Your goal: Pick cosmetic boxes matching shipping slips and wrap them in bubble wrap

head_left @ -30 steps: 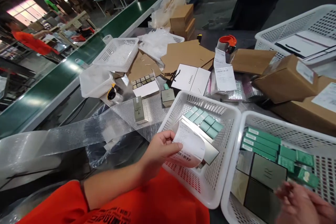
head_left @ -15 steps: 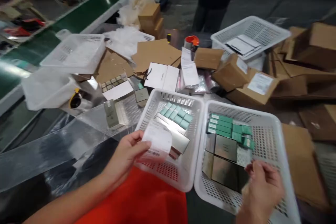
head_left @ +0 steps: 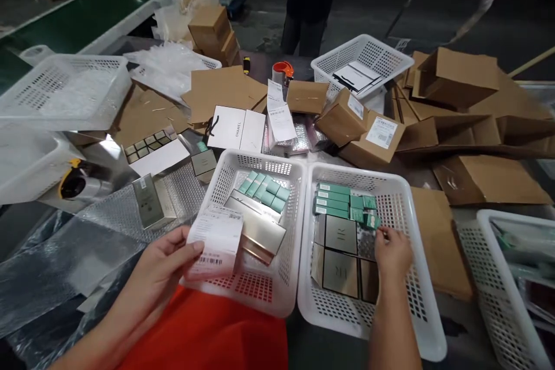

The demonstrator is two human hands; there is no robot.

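My left hand (head_left: 160, 269) pinches a printed paper slip (head_left: 214, 237) with a barcode, held over the near left corner of a white basket (head_left: 296, 248). In that basket lie small green boxes (head_left: 262, 185) and shiny gold boxes (head_left: 264, 231), partly hidden by the slip. My right hand (head_left: 393, 254) is over a second white basket (head_left: 414, 225), fingertips pinched together beside a small green box (head_left: 373, 221). Whether anything is between those fingertips, I cannot make out. Longer green boxes (head_left: 332, 199) and dark-edged gold boxes (head_left: 340, 274) sit in this basket too.
A tape dispenser (head_left: 82, 182), a white open carton (head_left: 158, 156) and a white shopping bag (head_left: 236, 127) lie left and beyond. Cardboard boxes (head_left: 377, 136) crowd the back right. Another basket (head_left: 498, 289) stands at the right edge. A person (head_left: 310, 0) stands behind the table.
My right hand has moved up the right basket to the small green boxes. The slip in my left hand now lies flatter to view. The camera view has shifted right.
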